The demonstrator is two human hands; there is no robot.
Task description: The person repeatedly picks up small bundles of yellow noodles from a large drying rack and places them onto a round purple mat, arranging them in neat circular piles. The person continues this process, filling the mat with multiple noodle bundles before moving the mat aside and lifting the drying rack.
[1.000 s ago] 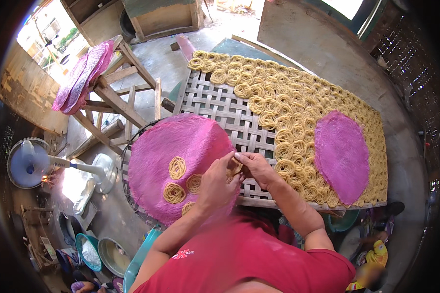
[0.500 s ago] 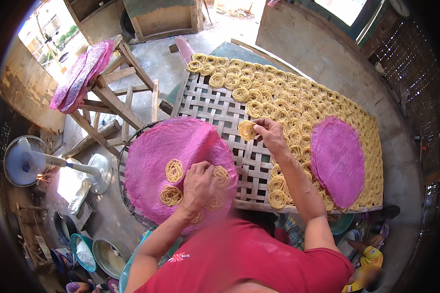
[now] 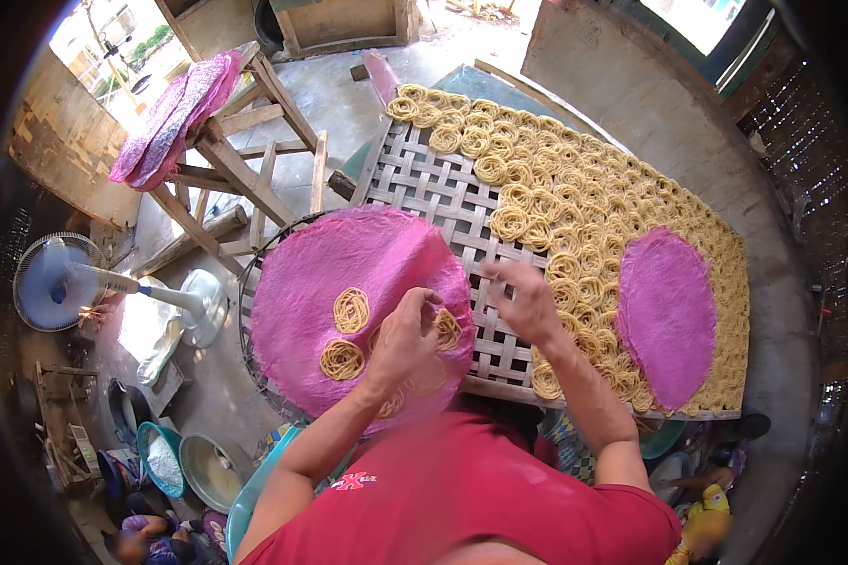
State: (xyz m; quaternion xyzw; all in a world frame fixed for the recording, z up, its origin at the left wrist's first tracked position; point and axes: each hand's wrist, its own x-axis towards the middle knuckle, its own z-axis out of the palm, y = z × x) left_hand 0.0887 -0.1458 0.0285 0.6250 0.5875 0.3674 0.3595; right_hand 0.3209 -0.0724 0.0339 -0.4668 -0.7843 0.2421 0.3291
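Observation:
Several pale yellow noodle nests (image 3: 351, 310) lie on a round pink cloth (image 3: 301, 254) spread over a round tray. My left hand (image 3: 405, 334) hovers over this cloth, its fingers half curled beside another noodle nest at its right; nothing shows in its grasp. My right hand (image 3: 525, 299), slightly blurred, is over the woven bamboo rack (image 3: 424, 184) with fingers apart and nothing visible in them. Rows of noodle nests cover the rack's far and right parts, close to my right hand.
An oval pink cloth (image 3: 667, 315) lies on the nests at right. More pink cloths (image 3: 174, 118) hang on a wooden stand (image 3: 240, 169). A fan (image 3: 58, 282) stands at left. Basins (image 3: 212, 471) sit on the floor at lower left. Other people are partly visible at the lower corners.
The noodle nest that my right hand was holding is no longer in its fingers. My left hand has shifted slightly right, uncovering part of a nest. The whole view has moved a little.

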